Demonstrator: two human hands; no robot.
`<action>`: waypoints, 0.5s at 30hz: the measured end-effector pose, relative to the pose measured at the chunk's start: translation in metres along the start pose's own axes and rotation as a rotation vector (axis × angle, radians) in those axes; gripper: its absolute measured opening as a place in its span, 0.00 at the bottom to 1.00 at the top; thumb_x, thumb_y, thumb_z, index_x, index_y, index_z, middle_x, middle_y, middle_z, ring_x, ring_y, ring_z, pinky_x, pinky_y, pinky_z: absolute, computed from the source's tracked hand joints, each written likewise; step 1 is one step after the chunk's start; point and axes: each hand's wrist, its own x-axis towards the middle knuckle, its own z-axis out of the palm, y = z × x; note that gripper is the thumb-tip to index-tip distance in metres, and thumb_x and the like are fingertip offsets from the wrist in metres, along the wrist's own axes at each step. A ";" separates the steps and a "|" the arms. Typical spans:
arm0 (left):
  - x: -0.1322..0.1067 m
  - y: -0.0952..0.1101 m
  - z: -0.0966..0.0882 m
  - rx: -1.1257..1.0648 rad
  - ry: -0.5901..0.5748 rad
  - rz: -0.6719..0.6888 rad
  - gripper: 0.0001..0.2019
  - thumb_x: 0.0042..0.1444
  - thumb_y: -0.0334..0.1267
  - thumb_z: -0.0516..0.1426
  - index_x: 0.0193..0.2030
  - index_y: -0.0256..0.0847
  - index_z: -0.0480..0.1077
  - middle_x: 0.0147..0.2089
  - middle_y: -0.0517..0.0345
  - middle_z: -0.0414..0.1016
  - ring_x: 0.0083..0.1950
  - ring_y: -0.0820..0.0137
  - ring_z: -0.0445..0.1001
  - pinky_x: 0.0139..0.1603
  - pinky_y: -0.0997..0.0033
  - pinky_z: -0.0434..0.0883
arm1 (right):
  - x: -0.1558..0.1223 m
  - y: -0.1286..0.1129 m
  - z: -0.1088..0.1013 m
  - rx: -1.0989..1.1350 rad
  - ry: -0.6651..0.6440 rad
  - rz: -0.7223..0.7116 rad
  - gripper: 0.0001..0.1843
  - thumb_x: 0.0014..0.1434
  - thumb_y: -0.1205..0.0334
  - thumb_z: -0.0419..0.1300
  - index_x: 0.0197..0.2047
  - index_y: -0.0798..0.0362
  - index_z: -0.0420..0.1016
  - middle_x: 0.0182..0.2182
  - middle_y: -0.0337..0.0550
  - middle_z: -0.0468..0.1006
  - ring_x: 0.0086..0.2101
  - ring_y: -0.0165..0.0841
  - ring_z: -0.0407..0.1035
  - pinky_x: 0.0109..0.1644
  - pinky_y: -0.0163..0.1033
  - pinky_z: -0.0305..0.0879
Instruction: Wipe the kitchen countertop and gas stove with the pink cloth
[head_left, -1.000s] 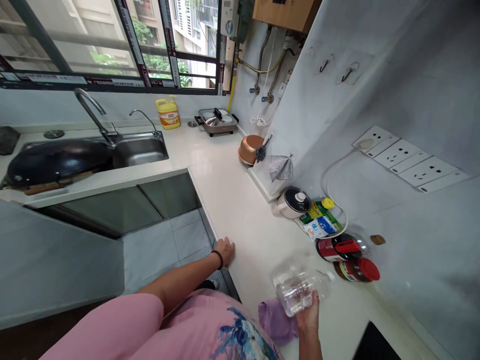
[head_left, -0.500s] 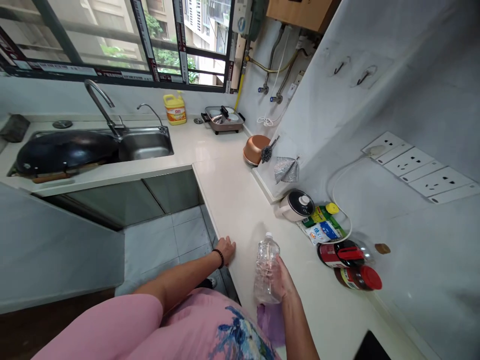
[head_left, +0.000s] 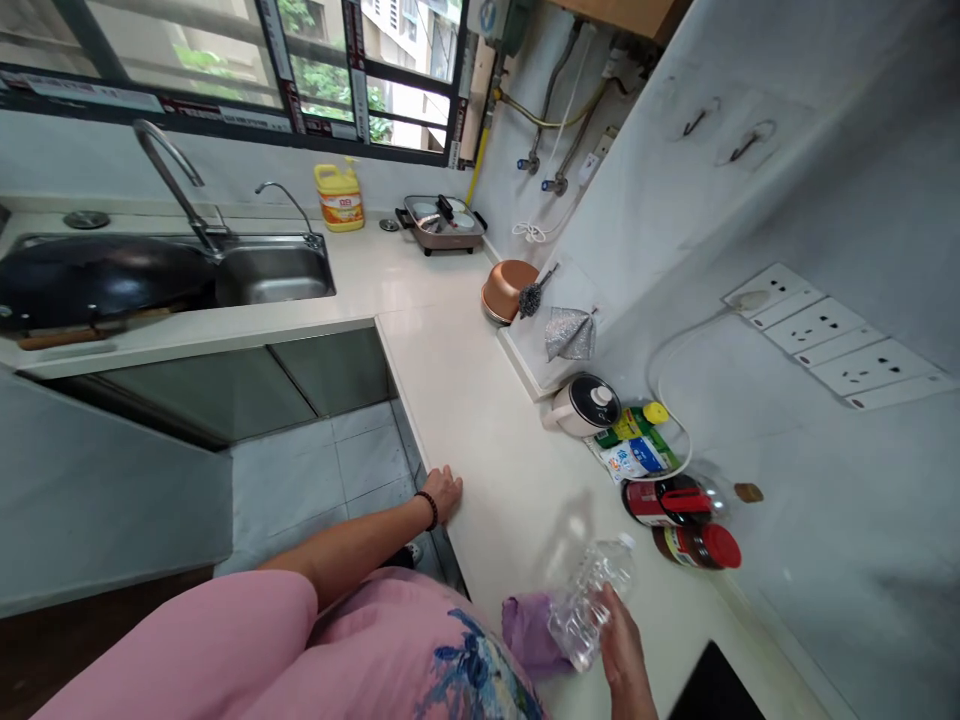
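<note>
A clear plastic bottle (head_left: 594,602) with a white cap is tilted over the counter, its cap toward the wall. My right hand (head_left: 621,640) grips it by the side. Below and left of the bottle's base lies a purple cloth (head_left: 531,632), partly covered by it. My left hand (head_left: 444,494), with a dark bead bracelet at the wrist, rests on the counter's front edge. Its fingers are loosely bent and hold nothing. The white counter (head_left: 480,420) runs ahead of me along the wall.
Along the wall stand a white electric pot (head_left: 586,405), seasoning packets (head_left: 636,455), a dark bottle with a red label (head_left: 664,500) and a red-lidded jar (head_left: 697,547). A black flat object (head_left: 716,690) lies near right. A wok (head_left: 105,275) covers part of the sink (head_left: 274,270).
My right hand has carried the bottle to the right, toward the wall, tipping it from nearly straight to slanted. More of the purple cloth shows. My left hand stays on the counter edge.
</note>
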 end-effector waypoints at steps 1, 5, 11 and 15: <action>0.001 0.000 0.000 0.015 -0.006 -0.002 0.37 0.44 0.37 0.73 0.60 0.33 0.67 0.59 0.26 0.70 0.59 0.43 0.72 0.56 0.48 0.67 | 0.004 0.002 -0.017 -0.015 0.107 -0.077 0.41 0.37 0.33 0.74 0.48 0.51 0.76 0.40 0.43 0.82 0.44 0.44 0.78 0.48 0.46 0.77; 0.003 0.002 -0.002 0.080 -0.027 -0.013 0.37 0.44 0.40 0.73 0.60 0.35 0.67 0.59 0.28 0.71 0.58 0.45 0.74 0.55 0.49 0.68 | 0.008 0.007 -0.070 -0.156 0.337 -0.287 0.45 0.38 0.34 0.73 0.54 0.53 0.74 0.40 0.42 0.82 0.43 0.45 0.77 0.49 0.50 0.76; 0.004 0.006 -0.005 0.120 -0.032 -0.035 0.37 0.44 0.42 0.73 0.60 0.36 0.67 0.59 0.29 0.71 0.56 0.46 0.76 0.55 0.52 0.70 | 0.001 0.009 -0.067 -0.299 0.120 -0.168 0.47 0.39 0.35 0.74 0.57 0.52 0.74 0.42 0.42 0.84 0.44 0.44 0.78 0.51 0.46 0.76; 0.002 0.007 -0.005 0.110 -0.020 -0.055 0.37 0.44 0.42 0.73 0.60 0.38 0.67 0.60 0.31 0.71 0.56 0.47 0.75 0.55 0.52 0.70 | 0.005 0.009 -0.045 -0.264 0.157 -0.208 0.49 0.40 0.35 0.74 0.60 0.53 0.72 0.49 0.47 0.82 0.49 0.45 0.78 0.54 0.46 0.76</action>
